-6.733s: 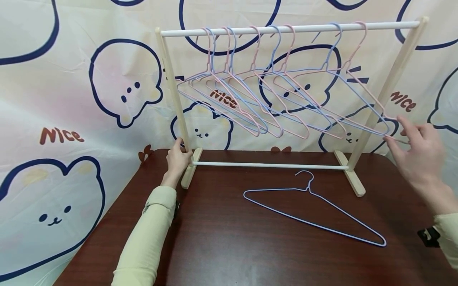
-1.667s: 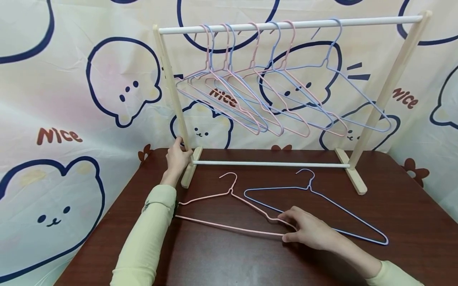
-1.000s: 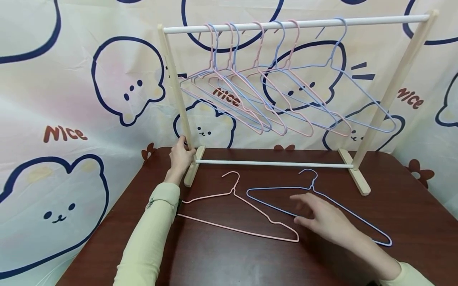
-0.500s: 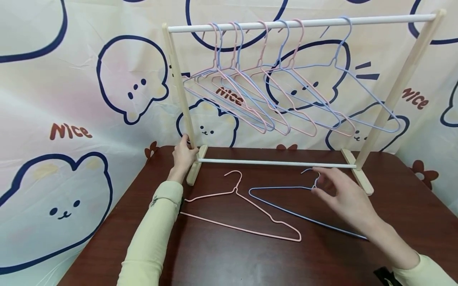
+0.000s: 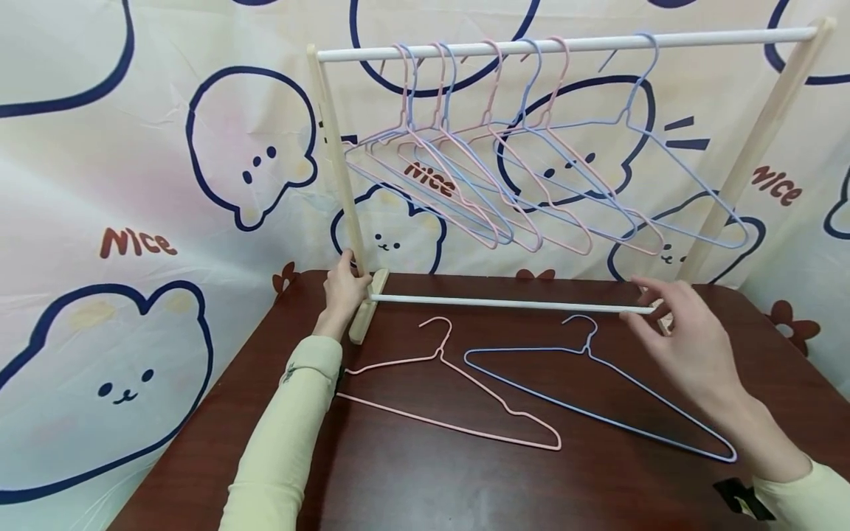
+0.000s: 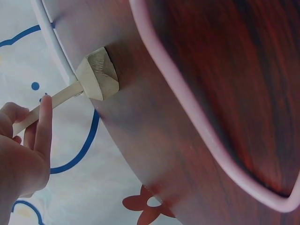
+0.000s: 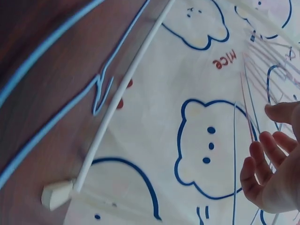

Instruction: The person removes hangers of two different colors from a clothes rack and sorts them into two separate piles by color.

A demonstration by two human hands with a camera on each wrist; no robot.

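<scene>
At the left of the head view, my left hand (image 5: 343, 293) grips the lower part of the wooden left post (image 5: 337, 155) of a small clothes rack; the left wrist view shows the fingers around it. My right hand (image 5: 693, 346) is raised, fingers loosely bent and holding nothing, overlapping the rack's right foot. In the right wrist view the right hand (image 7: 276, 164) reaches toward the hanging hangers. A blue hanger (image 5: 626, 116) hangs alone toward the right of the white rail. On the table lie a pink hanger (image 5: 465, 430), partly hidden by my left sleeve, and a blue hanger (image 5: 598, 418).
Several pink and blue hangers (image 5: 491, 110) hang closer together left of the single blue one. A white lower bar (image 5: 498, 302) joins the rack's feet on the dark brown table (image 5: 425, 487). A patterned cloth (image 5: 259, 110) hangs behind.
The rightmost pink hanger came off the rail; my right hand laid it on the table, let go, and moved up and right past the blue hanger. The left hand stays on the post.
</scene>
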